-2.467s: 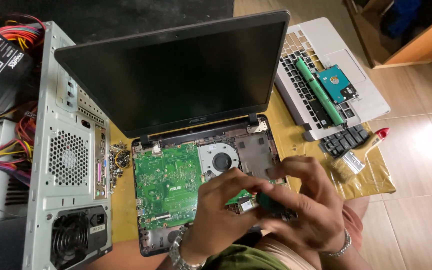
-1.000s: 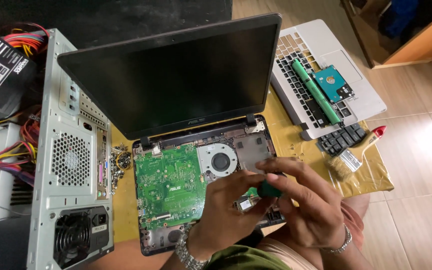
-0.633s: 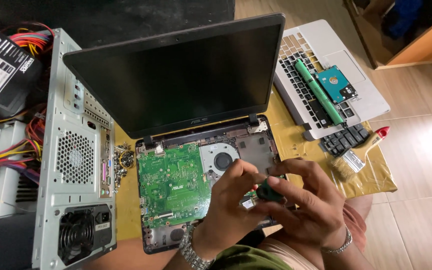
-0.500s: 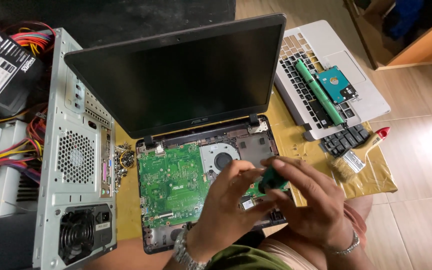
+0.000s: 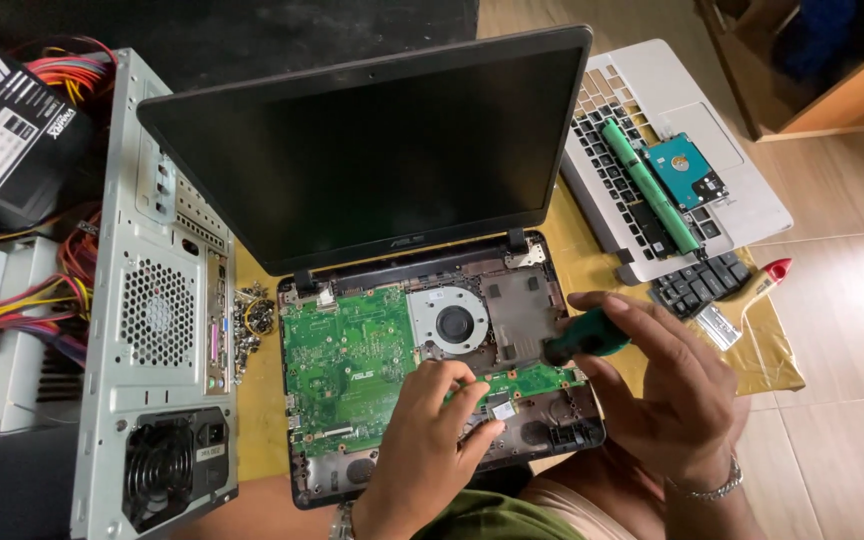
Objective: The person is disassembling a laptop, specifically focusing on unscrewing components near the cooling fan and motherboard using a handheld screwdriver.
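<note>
The green-handled screwdriver (image 5: 584, 338) sits pinched in our right hand (image 5: 667, 395) above the opened black laptop base (image 5: 527, 300); our left hand (image 5: 430, 430) presses spread fingers on its green circuit board (image 5: 342, 360), grey computer tower (image 5: 157, 310) left.

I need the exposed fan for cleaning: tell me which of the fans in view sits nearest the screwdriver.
The round laptop fan beside the green motherboard, just left of the screwdriver; the other fan sits behind the desktop case's grille.

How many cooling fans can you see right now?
2: one round fan inside the opened laptop, beside the green board, and one behind the black grille low on the desktop case. Others may be hidden inside the case.
</note>
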